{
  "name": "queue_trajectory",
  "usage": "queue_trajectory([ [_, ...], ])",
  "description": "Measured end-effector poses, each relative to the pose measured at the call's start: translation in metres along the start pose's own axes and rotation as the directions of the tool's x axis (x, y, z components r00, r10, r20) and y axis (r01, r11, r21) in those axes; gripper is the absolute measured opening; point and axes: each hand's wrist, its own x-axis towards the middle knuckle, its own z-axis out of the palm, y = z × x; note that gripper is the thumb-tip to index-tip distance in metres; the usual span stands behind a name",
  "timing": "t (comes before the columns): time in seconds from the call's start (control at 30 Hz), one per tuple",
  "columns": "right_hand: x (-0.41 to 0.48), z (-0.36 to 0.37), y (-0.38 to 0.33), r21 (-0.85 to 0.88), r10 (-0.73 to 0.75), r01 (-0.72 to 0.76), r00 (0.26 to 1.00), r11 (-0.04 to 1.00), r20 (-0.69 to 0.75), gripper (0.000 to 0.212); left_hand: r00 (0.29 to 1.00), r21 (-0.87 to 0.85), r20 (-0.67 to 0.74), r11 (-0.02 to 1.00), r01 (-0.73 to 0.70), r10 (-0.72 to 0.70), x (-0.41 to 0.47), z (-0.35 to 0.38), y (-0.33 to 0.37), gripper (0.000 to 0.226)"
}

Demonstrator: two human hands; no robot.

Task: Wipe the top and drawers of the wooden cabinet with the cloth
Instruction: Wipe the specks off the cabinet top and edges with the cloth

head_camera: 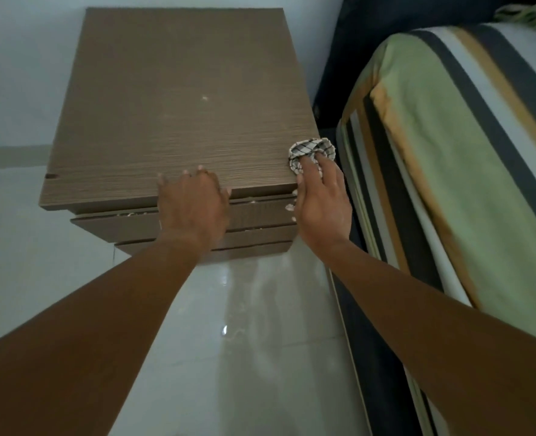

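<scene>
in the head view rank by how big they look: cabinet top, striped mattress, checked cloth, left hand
1. striped mattress and cabinet top: similar, unsure, since the mattress is cut off by the frame
2. left hand
3. checked cloth, partly under the right hand

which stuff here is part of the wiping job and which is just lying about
Part of the job:
brown wood-grain cabinet with drawers
checked black-and-white cloth, bunched under the right hand at the top's near right corner
left hand, resting on the front edge

Just lying about:
striped green, white and dark mattress
glossy pale tiled floor
</scene>
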Motion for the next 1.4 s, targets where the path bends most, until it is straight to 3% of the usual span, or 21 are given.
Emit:
queue_trajectory([
  [0.07,0.000,-0.003,0.007,0.146,0.160,-0.154,0.987,0.977,-0.030,0.037,1.000,0.007,-0.022,1.000,0.007,-0.007,0.000,-0.003,-0.001,0.043],
  [0.13,0.000,-0.003,0.011,0.357,0.384,-0.348,0.923,0.867,-0.032,0.039,0.999,-0.006,-0.041,1.000,-0.001,0.001,0.002,-0.005,-0.003,0.034],
  [0.23,-0.003,-0.007,0.003,0.498,0.454,-0.320,0.874,0.806,-0.173,0.036,0.998,-0.052,-0.055,0.999,0.002,-0.005,0.005,-0.008,-0.004,0.031],
  [0.3,0.001,-0.009,-0.015,0.451,0.309,-0.180,0.923,0.874,-0.230,0.036,0.997,-0.077,-0.077,0.997,0.006,-0.012,0.008,-0.010,-0.004,0.031],
  [0.33,0.006,-0.007,-0.026,0.361,0.193,-0.114,0.962,0.926,-0.193,0.037,0.996,-0.077,-0.086,0.997,0.003,-0.009,0.009,-0.011,-0.006,0.032],
  [0.4,0.016,0.005,-0.045,0.107,0.000,0.001,1.000,0.994,-0.008,0.041,0.994,-0.072,-0.104,0.997,-0.036,0.028,0.013,-0.013,-0.010,0.033],
  [0.47,0.028,0.017,-0.059,0.009,-0.054,0.053,0.990,0.999,0.134,0.043,0.994,-0.106,-0.093,0.993,-0.058,0.049,0.019,-0.016,-0.015,0.035],
  [0.63,0.073,0.031,-0.074,-0.028,-0.037,0.044,0.978,0.999,0.207,0.047,1.000,-0.232,-0.009,0.973,-0.016,0.014,0.036,-0.023,-0.022,0.043],
  [0.87,0.102,0.025,-0.050,-0.056,0.304,-0.302,0.951,0.952,0.051,0.045,0.994,-0.294,-0.113,0.955,-0.031,-0.002,0.034,-0.013,-0.026,0.041],
  [1.0,0.073,0.014,-0.030,0.131,0.394,-0.386,0.918,0.913,-0.048,0.038,0.981,-0.315,-0.192,0.946,-0.079,0.018,0.027,-0.005,-0.026,0.041],
  [1.1,0.044,0.018,-0.018,0.366,0.514,-0.426,0.836,0.828,-0.190,0.038,0.970,-0.281,-0.238,0.954,-0.107,0.039,0.021,-0.001,-0.027,0.039],
  [1.27,0.007,0.044,-0.015,0.642,0.609,-0.289,0.710,0.710,-0.354,0.038,0.914,-0.179,-0.400,0.972,-0.151,0.068,0.004,0.019,-0.031,0.048],
  [1.33,-0.001,0.061,-0.019,0.693,0.616,-0.214,0.677,0.688,-0.403,0.041,0.872,-0.232,-0.488,0.958,-0.171,0.037,-0.003,0.040,-0.032,0.045],
  [1.4,-0.006,0.083,-0.024,0.732,0.618,-0.151,0.662,0.665,-0.425,0.045,0.806,-0.275,-0.588,0.921,-0.277,0.066,-0.007,0.066,-0.032,0.043],
])
